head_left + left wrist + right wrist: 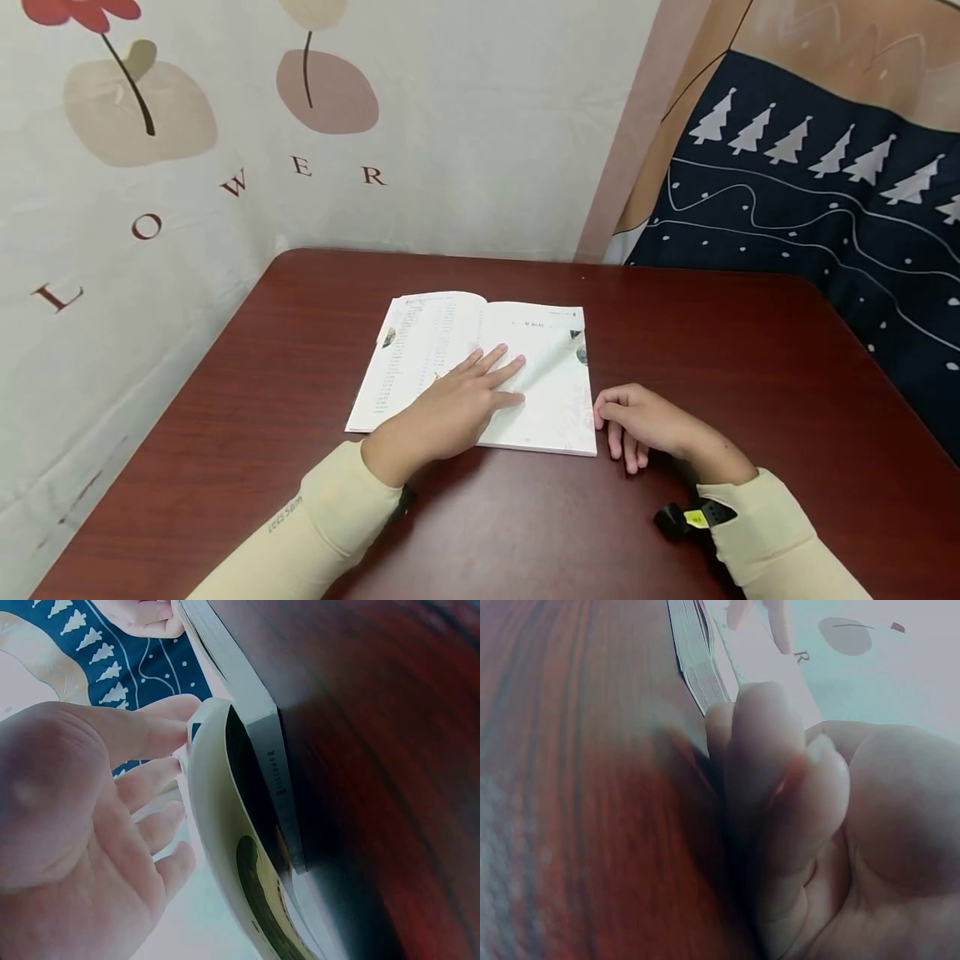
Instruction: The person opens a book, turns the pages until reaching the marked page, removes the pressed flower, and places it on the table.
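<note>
An open book [543, 425] lies on the dark red table, its left page [431, 333] carrying columns of small print and its right page mostly white. My left hand [457, 404] rests across the middle of the book, fingers spread over the right page. In the left wrist view, the fingertips of the left hand [112, 802] touch the pages above the spine [270, 761], and the cover bows away from the table. Beside the book's lower right corner, my right hand [648, 421] hangs with loosely bent fingers and nothing in them. The right wrist view shows this hand [802, 817] low over the wood.
The table [720, 333] has rounded far corners. Behind it hangs a pale curtain [480, 125] with letters and flower shapes. A navy cloth [787, 200] with white trees drapes along the right side. A black band with a yellow label [696, 518] sits at the right wrist.
</note>
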